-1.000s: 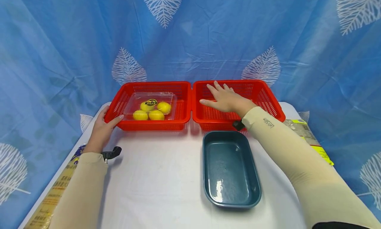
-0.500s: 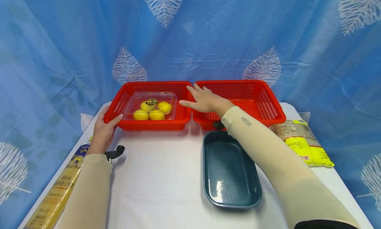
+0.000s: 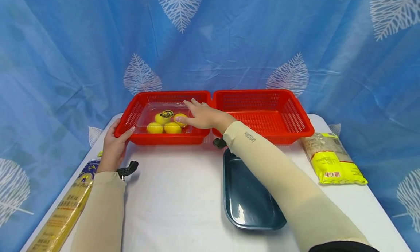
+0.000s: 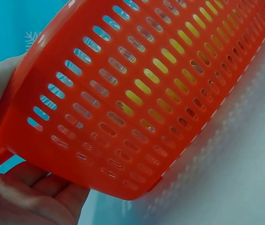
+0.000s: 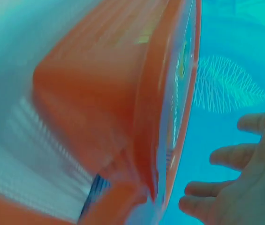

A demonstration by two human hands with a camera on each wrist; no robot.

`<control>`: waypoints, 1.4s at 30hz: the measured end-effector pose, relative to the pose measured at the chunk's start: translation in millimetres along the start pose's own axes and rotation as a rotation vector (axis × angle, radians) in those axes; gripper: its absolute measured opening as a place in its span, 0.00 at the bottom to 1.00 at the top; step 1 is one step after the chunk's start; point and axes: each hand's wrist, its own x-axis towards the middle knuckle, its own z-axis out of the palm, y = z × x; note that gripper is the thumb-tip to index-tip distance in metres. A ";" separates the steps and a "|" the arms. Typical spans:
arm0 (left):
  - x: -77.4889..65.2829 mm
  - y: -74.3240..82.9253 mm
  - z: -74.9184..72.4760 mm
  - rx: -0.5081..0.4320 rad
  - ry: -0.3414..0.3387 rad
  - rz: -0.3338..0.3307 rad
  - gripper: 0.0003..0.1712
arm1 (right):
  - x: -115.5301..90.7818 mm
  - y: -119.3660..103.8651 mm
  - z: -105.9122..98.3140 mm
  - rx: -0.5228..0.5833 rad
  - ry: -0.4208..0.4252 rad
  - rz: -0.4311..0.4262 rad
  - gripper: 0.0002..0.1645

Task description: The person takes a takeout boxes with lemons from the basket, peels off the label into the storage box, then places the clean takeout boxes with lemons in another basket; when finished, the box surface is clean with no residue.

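In the head view, the left red plastic basket (image 3: pixel 164 138) holds a clear clamshell box (image 3: pixel 149 110) with several yellow round fruits (image 3: pixel 163 117) and a black-and-yellow label. My left hand (image 3: pixel 115 141) grips this basket's left front corner, thumb at the rim; the left wrist view shows the fingers (image 4: pixel 52 190) below on the outside of the slotted wall. Fingers spread, my right hand (image 3: pixel 205 115) hovers over the basket's right side, its thumb overlapping the clear box in the head view. In the right wrist view its fingers (image 5: pixel 233 157) are apart from the basket rim.
A second red basket (image 3: pixel 262 122) stands right beside the first. In front of it lies a dark blue-green rectangular dish (image 3: pixel 252 201), partly behind the right sleeve. A yellow-and-clear bag (image 3: pixel 333 159) is at the right edge, a long gold packet (image 3: pixel 62 212) at the left edge.
My right hand has moved left, from over the right basket to over the fruit box in the left one. The left hand still grips the basket corner.
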 end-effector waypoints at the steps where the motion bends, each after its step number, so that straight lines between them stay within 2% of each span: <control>1: -0.2 -0.7 0.0 -0.002 -0.001 -0.002 0.51 | 1.5 -2.1 2.3 0.014 -0.004 -0.003 0.63; 8: 1.4 -3.0 -1.1 -0.050 0.003 0.023 0.49 | 14.7 -15.5 18.0 0.128 -0.027 -0.015 0.59; 15: 0.4 -4.9 1.4 -0.093 0.006 0.012 0.48 | 21.0 -26.2 33.7 0.158 -0.036 0.077 0.61; 19: -2.4 -6.8 0.7 -0.088 0.025 0.007 0.48 | 24.2 -25.5 42.4 0.184 -0.021 0.113 0.63; 24: -3.9 -8.5 1.6 -0.098 0.016 0.042 0.48 | 31.2 -19.8 47.0 0.210 0.021 0.170 0.63; 30: -6.5 -9.3 3.8 -0.130 0.024 0.048 0.47 | 38.9 -15.6 44.8 0.190 0.003 0.209 0.55; 32: -6.8 -9.7 4.1 -0.132 0.033 0.047 0.47 | 39.1 -15.7 43.1 0.237 -0.017 0.227 0.53; 36: -5.1 -11.5 4.7 -0.154 0.031 0.058 0.47 | 38.1 -16.1 40.7 0.423 -0.040 0.279 0.50; 42: -3.2 -13.4 5.0 -0.156 0.036 0.063 0.47 | 39.9 -12.3 44.4 0.665 0.010 0.309 0.48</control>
